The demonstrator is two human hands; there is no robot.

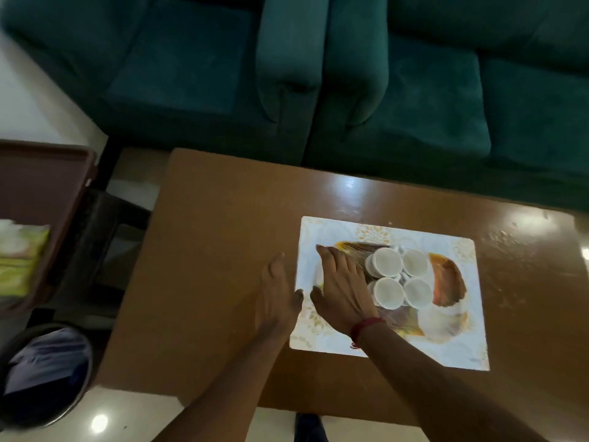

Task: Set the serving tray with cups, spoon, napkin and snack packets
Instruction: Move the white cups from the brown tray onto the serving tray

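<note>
- The tray (331, 229), white with a gold leaf pattern and a brown-orange print in the middle, lies flat on the brown bench (223, 218), toward its right half.
- Four white cups (387, 262) stand upright in a tight two-by-two cluster near the tray's centre, touching or almost touching one another.
- The right hand (341, 288) lies palm down over the left part of the tray, just beside the cups. Its fingers are straight and spread and grip nothing (a sliver of yellow-green peeks out beneath them, too hidden to name). A red band (363, 327) circles the wrist.
- The left hand (277, 295) is on the bench just off the tray's left edge, fingers straight and relaxed, holding nothing. Its thumb is close to the right hand.
- The two hands sit side by side, near each other but apart.
- Dark green sofas (414, 90) stand beyond the bench.
- To the left is a brown stand (41, 186) holding blurred pale green packs (19, 266), with a round bin (47, 362) lower down.
</note>
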